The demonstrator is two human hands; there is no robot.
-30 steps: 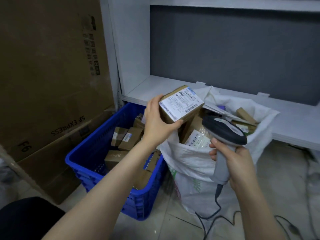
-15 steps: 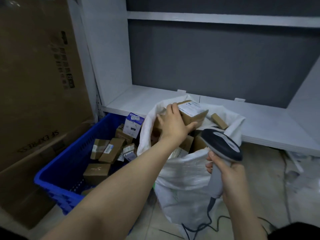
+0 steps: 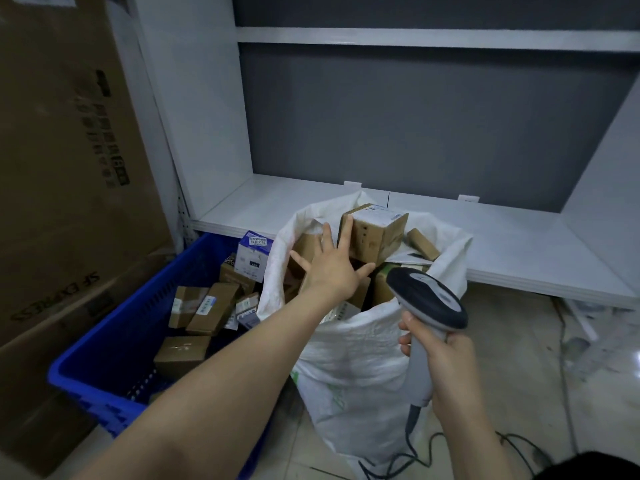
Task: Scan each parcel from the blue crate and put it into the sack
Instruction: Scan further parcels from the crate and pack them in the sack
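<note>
A white woven sack (image 3: 360, 355) stands on the floor, full of brown cardboard parcels. On top of the pile lies a brown parcel (image 3: 375, 233) with a white label. My left hand (image 3: 332, 265) hovers over the sack's mouth with fingers spread, fingertips against that parcel's left side. My right hand (image 3: 445, 362) grips the grey handle of a barcode scanner (image 3: 427, 306), held upright in front of the sack. The blue crate (image 3: 104, 362) at the left holds several small brown parcels and a white and blue box (image 3: 254, 252).
Large brown cartons (image 3: 62, 188) lean against the wall behind the crate. A low white shelf (image 3: 519, 244) runs behind the sack. The scanner's black cable (image 3: 415, 455) trails on the tiled floor. Crumpled plastic lies at the right.
My left hand carried the labelled parcel from in front of the scanner into the sack and let go; its fingers are now spread. The scanner hand barely moved.
</note>
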